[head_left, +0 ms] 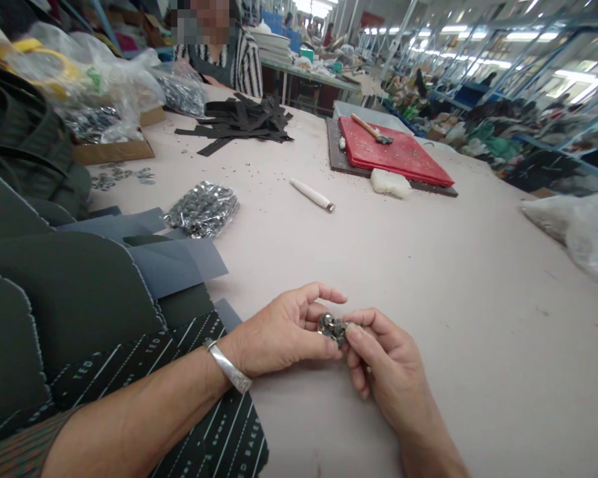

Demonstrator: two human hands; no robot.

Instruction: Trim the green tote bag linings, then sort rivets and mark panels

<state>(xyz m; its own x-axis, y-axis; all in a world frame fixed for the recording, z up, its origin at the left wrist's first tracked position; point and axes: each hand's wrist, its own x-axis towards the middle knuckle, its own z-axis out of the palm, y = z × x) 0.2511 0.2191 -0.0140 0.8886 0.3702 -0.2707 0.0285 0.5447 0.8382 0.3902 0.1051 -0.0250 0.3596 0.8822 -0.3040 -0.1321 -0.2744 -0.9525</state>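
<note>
My left hand (284, 332) and my right hand (386, 365) meet low over the pale table (428, 279), just in front of me. Between their fingertips sits a small cluster of silvery metal fittings (331, 327). The left hand cups the cluster with curled fingers, and a silver bangle (228, 366) circles that wrist. With thumb and fingers the right hand pinches the cluster from the right side. My left forearm rests on dark printed fabric pieces (179, 372).
Stacked dark and grey fabric panels (80, 285) lie at left. A plastic bag of metal fittings (202, 209), a white-handled tool (311, 195), black strips (242, 119), and a red mat (393, 153) with a hammer (371, 128) are farther off. Another person (224, 53) sits across.
</note>
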